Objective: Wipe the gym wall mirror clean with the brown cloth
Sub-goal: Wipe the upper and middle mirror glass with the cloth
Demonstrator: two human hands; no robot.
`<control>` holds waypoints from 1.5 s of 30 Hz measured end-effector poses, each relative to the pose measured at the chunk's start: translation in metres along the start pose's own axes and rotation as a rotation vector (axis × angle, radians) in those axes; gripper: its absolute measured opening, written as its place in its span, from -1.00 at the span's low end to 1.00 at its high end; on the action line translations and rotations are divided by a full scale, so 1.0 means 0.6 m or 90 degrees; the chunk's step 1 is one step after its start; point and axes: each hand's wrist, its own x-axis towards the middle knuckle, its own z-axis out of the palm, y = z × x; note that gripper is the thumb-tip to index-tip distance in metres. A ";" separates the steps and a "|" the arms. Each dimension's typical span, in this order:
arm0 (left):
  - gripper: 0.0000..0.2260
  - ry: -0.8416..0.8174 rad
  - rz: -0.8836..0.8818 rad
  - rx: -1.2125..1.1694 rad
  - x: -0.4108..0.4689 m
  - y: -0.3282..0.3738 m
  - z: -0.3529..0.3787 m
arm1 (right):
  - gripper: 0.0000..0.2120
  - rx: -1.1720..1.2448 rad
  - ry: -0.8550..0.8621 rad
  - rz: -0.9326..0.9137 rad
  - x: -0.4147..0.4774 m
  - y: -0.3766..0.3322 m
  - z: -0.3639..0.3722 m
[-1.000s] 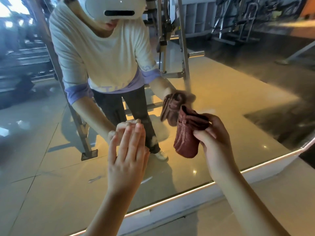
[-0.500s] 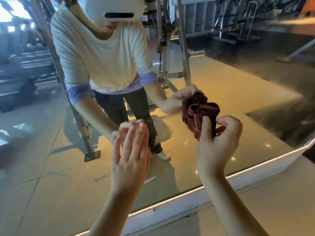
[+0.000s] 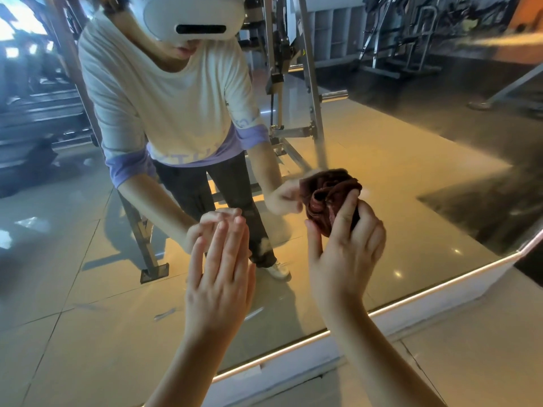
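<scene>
The wall mirror (image 3: 411, 177) fills most of the view and reflects me and the gym behind. The brown cloth (image 3: 326, 201) is bunched into a ball and pressed against the glass, right of centre. My right hand (image 3: 346, 248) grips it from below, fingers curled over the wad. My left hand (image 3: 220, 274) lies flat on the mirror with straight fingers, left of the cloth and apart from it. Its fingertips meet their own reflection.
The mirror's lower edge (image 3: 293, 348) runs as a lit strip above a white baseboard (image 3: 308, 365) and tiled floor (image 3: 470, 348). In the reflection stand a metal rack (image 3: 311, 83) and several gym machines (image 3: 411, 48).
My right hand has gathered the hanging cloth into a ball and pushed it up and to the right against the glass. My left hand has stayed flat on the mirror.
</scene>
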 end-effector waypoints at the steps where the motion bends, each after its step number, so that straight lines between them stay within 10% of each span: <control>1: -0.39 0.004 0.010 -0.003 0.002 -0.001 0.000 | -0.44 -0.043 0.009 -0.020 0.007 0.010 0.000; 16: -0.42 0.024 0.050 -0.017 0.014 -0.014 0.012 | -0.66 0.289 0.133 0.152 0.050 0.024 -0.011; 22: -0.47 0.034 0.055 -0.015 0.015 -0.015 0.014 | -0.83 0.290 0.080 -0.075 0.011 -0.021 -0.017; 27: -0.46 0.005 0.048 -0.032 0.015 -0.016 0.009 | -0.79 0.215 0.204 0.111 0.071 0.001 -0.010; 32: -0.51 -0.002 0.056 -0.048 0.021 -0.024 -0.003 | -0.79 0.246 0.126 -0.070 0.028 -0.024 -0.016; 37: -0.46 0.001 0.040 -0.057 0.022 -0.026 -0.009 | -0.71 0.255 0.169 0.090 0.063 -0.014 -0.009; 45: -0.48 0.002 0.040 -0.035 0.016 -0.035 -0.002 | -0.81 0.240 0.112 -0.088 0.051 -0.014 -0.022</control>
